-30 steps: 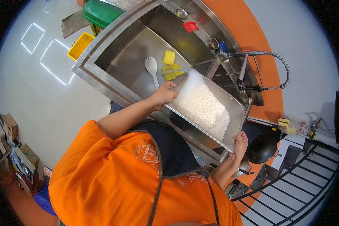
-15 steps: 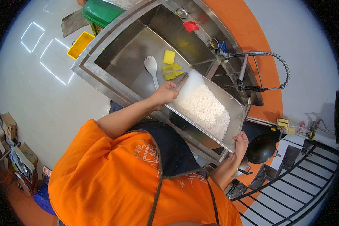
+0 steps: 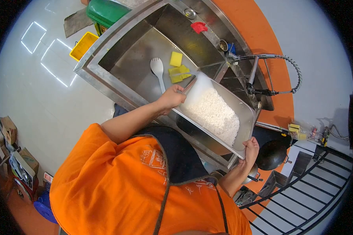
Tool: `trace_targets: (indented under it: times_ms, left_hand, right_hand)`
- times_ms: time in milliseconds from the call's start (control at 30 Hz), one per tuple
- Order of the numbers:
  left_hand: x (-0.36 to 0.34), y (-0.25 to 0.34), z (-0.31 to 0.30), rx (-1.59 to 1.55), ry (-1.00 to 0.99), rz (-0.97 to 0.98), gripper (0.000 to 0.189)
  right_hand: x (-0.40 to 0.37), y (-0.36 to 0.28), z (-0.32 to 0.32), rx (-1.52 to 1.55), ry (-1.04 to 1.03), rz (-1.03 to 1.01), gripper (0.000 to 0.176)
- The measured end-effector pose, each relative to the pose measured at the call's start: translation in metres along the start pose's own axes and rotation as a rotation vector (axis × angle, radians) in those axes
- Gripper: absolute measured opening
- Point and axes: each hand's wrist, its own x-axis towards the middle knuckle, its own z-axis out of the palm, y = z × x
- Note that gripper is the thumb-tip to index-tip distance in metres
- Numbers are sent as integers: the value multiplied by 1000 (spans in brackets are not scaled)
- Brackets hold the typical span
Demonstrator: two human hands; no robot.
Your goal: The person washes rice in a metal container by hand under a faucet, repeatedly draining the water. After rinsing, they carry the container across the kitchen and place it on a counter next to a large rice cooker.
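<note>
The left hand (image 3: 171, 98) has its fingers clenched over the rim at one short end of a rectangular steel pan (image 3: 245, 111). The right hand (image 3: 250, 147) grasps the rim at the opposite end, fingers curled over the edge. The pan hangs between them above the near edge of the steel sink (image 3: 125, 39), tilted. White rice (image 3: 214, 113) is heaped toward its lower side, and cloudy water lies at the end by the left hand.

That end of the pan overhangs the large left basin. A white spork (image 3: 158, 70) and yellow sponges (image 3: 177, 70) lie there just beside the pan's corner; the rest of the basin floor is bare steel. The pan's far long edge sits close under the coiled spray faucet (image 3: 262, 74), which leaves little room on that side. A red cloth (image 3: 199, 27) lies on the sink's back ledge, well apart. A dark wok (image 3: 272, 154) sits near the right hand, below the sink's end.
</note>
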Motion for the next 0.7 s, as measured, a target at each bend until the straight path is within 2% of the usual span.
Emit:
trace_targets:
  times_ms: [233,333,700]
  left_hand:
    - [0,-2,1,-28,-4,0,36]
    - [-2,1,1,-12,-12,-22,36]
    - [-1,-4,3,-66,-27,-4,34]
  right_hand:
    - [5,5,-7,-19,8,14,9]
    - [0,-3,-3,-20,21,82,10]
    - [3,1,-7,1,30,67,10]
